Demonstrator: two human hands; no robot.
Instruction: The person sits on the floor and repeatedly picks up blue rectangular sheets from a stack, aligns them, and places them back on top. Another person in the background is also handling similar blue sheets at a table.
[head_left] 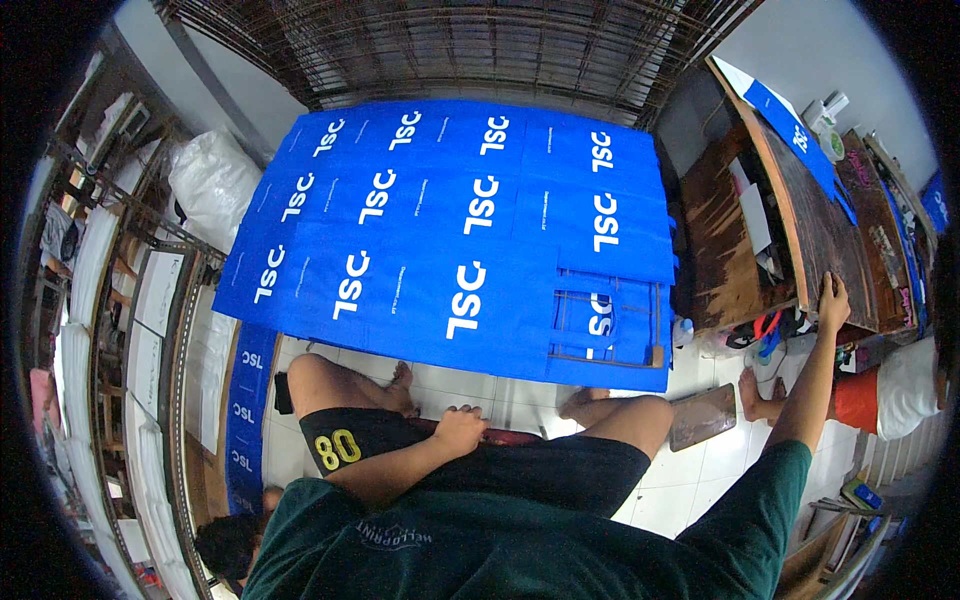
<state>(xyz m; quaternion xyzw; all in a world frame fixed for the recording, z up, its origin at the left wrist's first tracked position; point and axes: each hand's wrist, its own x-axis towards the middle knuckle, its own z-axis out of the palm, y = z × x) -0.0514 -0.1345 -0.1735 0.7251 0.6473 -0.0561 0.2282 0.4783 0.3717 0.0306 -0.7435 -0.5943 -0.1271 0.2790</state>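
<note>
Blue material printed with rows of white lettering made up the broad sheet (pixel 420 240) that lay spread out in front of the seated person, its near edge just beyond the bare feet. On its near right corner lay a thin rectangular frame (pixel 660 315), with more of the same blue and white showing inside it. Neither hand touched the sheet, and the two were well apart. The left hand (pixel 460 430) lay low over the lap, fingers curled, by a dark red strip (pixel 512 437) between the thighs; I could not tell whether it held anything. Out to the side, the arm stretched long, the right hand (pixel 833 300) touched the near end of a brown wooden table (pixel 845 235), though from where I stood I couldn't say whether it gripped or merely rested there. Another blue and white piece (pixel 790 130) lay along the far part of that tabletop. Below, on the white tiled floor (pixel 690 470), a flat brown board (pixel 703 418) lay near the person's knee. A co-worker in red shorts (pixel 855 402) was close by on the right, while stacked wire racks (pixel 490 60) filled the space behind the sheet and a bulging translucent bag (pixel 212 180) stood beside its left edge.
</note>
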